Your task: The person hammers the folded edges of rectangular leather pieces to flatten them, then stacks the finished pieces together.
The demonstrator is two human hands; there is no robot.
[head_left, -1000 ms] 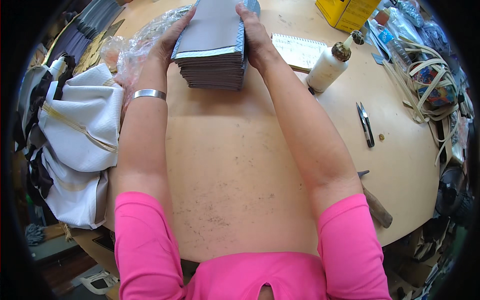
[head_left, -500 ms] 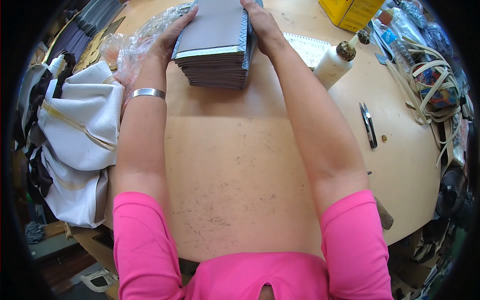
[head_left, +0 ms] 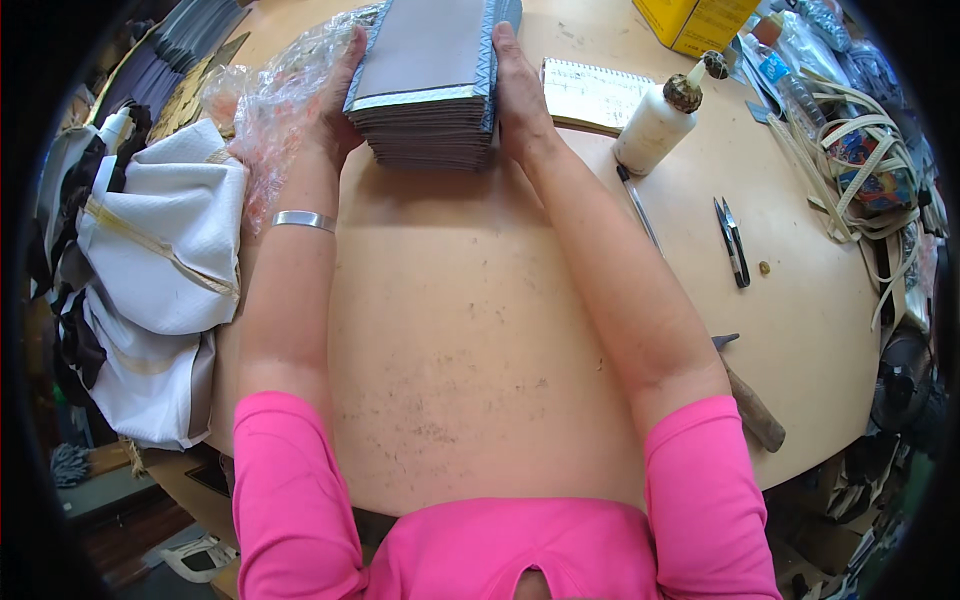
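A tall stack of grey sheet-like pieces (head_left: 425,50) stands at the far middle of the table. Its top piece has a pale strip along the near edge and blue zigzag-patterned trim down the right side. My left hand (head_left: 343,105) presses against the stack's left side, its thumb up near the top edge. On the opposite side my right hand (head_left: 520,100) lies along the trimmed edge, thumb upward. Together both hands clasp the stack between them; the fingers behind its sides are mostly hidden.
Right of the stack are a spiral notebook (head_left: 595,92), a white bottle (head_left: 655,130), a pen (head_left: 640,210), thread snips (head_left: 733,243) and a wooden-handled tool (head_left: 752,405). A yellow box (head_left: 690,22) stands behind. Clear plastic wrap (head_left: 270,125) and white fabric pieces (head_left: 165,230) lie left.
Both hands have slid nearer me along the sides of the stack, which has hardly moved. My right forearm has shifted left, uncovering the pen and more of the wooden-handled tool.
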